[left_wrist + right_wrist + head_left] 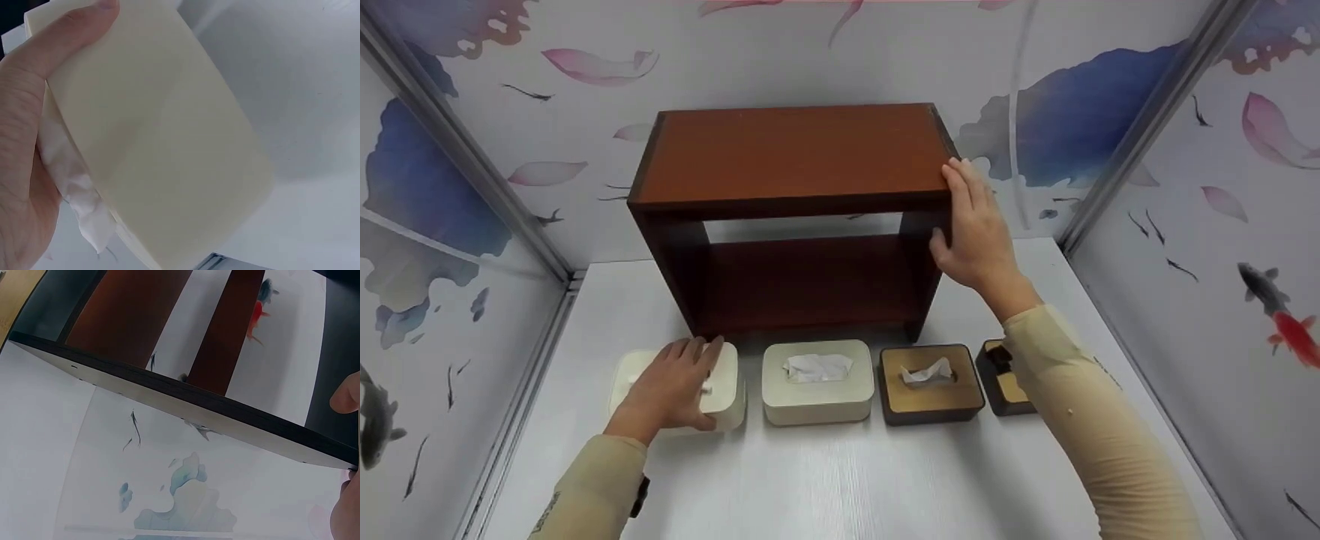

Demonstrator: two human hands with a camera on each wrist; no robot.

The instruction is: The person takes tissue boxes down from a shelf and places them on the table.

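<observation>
My left hand (671,386) lies over the leftmost cream tissue box (727,386), gripping it across the top with the thumb down its near side. In the left wrist view that thumb presses on the box's (163,129) smooth side, and white tissue (73,174) pokes out beneath the palm. A reddish-brown wooden shelf (795,154) with an open middle stands behind the boxes. At its upper right corner, my right hand (979,232) holds the side panel. The right wrist view shows the thumb (346,395) on the panel's inner side and fingers on the outer side, partly cut off.
Right of the held box, a second cream tissue box (817,412) and a dark box with a wooden top (930,412) stand in a row. Another dark-and-wood box (1011,386) is partly behind my right sleeve. Printed wall panels (840,60) enclose the white table (825,480).
</observation>
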